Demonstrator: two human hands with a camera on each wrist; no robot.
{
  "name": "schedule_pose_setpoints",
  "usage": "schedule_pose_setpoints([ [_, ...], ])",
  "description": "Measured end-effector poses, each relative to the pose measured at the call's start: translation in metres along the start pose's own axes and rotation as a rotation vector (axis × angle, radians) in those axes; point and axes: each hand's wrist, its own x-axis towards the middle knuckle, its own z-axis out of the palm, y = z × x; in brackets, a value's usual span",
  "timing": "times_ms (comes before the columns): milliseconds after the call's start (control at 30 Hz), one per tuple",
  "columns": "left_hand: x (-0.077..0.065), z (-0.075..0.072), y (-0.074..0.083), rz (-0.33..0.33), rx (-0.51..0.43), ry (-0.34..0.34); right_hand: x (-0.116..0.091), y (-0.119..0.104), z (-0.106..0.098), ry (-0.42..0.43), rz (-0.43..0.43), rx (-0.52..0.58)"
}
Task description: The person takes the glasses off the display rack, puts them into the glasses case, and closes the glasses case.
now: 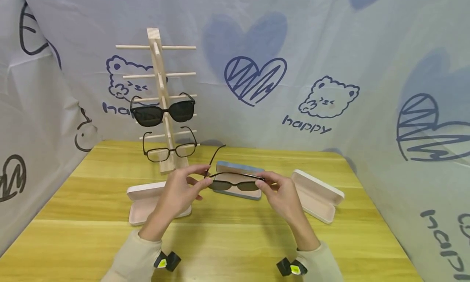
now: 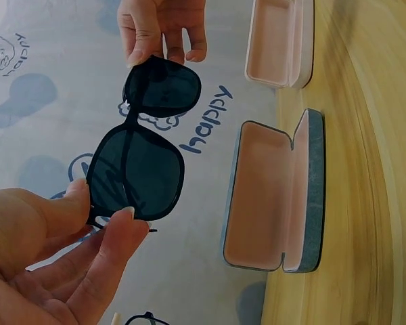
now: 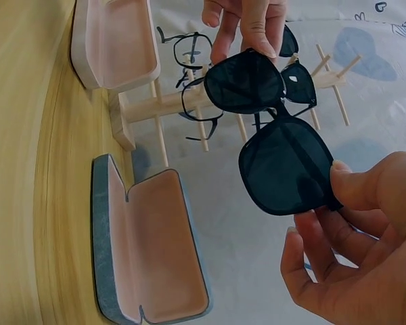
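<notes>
Dark sunglasses [image 1: 247, 186] are held up level between both hands, over an open blue-grey glasses case [image 1: 240, 167] with a pink lining. My left hand [image 1: 180, 191] pinches the left end of the frame between thumb and fingers. At the other end, my right hand [image 1: 282, 194] grips the frame by its corner, thumb at the lens edge. One temple sticks out away from me on the left; the other lies folded across behind the lenses. In the left wrist view, both dark lenses [image 2: 145, 169] show, and the glasses case [image 2: 257, 203] below holds nothing.
Behind to the left stands a wooden rack [image 1: 161, 78] with pegs, carrying black sunglasses [image 1: 182, 111] and clear-lens glasses [image 1: 158, 154]. Open white cases lie on either side, the left case [image 1: 137, 208] partly behind my arm, the right case [image 1: 317, 192] angled. Printed cloth [image 1: 257, 37] hangs around the table.
</notes>
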Motion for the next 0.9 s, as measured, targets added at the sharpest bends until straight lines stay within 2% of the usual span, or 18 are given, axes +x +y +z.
schedule_pose_setpoints([
  [500, 0.0007, -0.0021, -0.0001, -0.042, 0.049, -0.006, 0.0001, 0.0004, 0.0021, -0.021, -0.066, -0.042],
  [600, 0.001, -0.0021, -0.0011, -0.02, 0.056, -0.003, 0.0, 0.0003, 0.0021, -0.021, -0.074, -0.05],
  [800, 0.002, -0.0026, -0.0033, 0.063, 0.122, 0.032, 0.0, 0.0006, 0.0024, -0.031, -0.083, -0.049],
  [900, 0.002, -0.0029, -0.0034, 0.063, 0.138, 0.038, 0.0003, 0.0004, 0.0026, -0.035, -0.083, -0.058],
])
